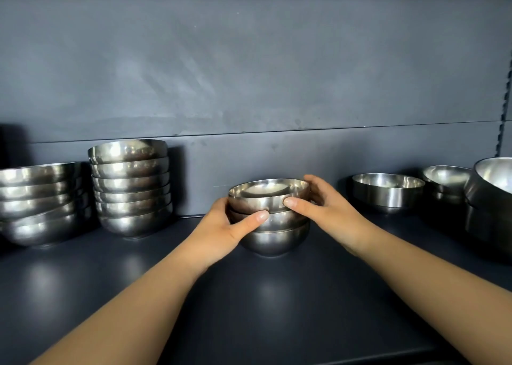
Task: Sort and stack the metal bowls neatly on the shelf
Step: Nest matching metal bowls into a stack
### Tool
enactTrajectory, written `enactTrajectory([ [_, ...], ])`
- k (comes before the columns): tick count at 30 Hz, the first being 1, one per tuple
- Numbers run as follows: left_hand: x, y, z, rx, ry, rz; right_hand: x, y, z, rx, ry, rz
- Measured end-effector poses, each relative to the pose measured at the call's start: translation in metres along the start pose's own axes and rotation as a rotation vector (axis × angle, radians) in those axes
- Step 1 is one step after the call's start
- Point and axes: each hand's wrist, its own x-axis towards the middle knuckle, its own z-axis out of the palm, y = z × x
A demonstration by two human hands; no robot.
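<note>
You're squaring up the small centre stack (273, 220) of metal bowls on the shelf (249, 295) — your left hand (221, 230) and right hand (322, 205) clasp it from either side, thumbs across the front of the upper bowls. Next it likely needs a gentle press so they nest level — then the loose bowl (388, 189) to the right.
</note>
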Motion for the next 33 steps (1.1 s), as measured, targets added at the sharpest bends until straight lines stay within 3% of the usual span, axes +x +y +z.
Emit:
enactTrajectory([
  [7,0.004,-0.006,-0.003,-0.005,-0.017,0.100,-0.003,-0.004,-0.002,0.019,0.040,-0.015],
  [17,0.003,-0.005,-0.002,-0.050,-0.016,0.086,-0.005,-0.002,-0.002,-0.015,0.053,-0.009],
  [26,-0.004,-0.006,-0.001,-0.020,-0.162,-0.017,-0.008,0.001,-0.001,0.033,-0.117,0.034],
  [33,-0.006,-0.003,-0.004,0.002,-0.144,-0.034,-0.012,0.003,-0.003,0.119,-0.189,0.124],
])
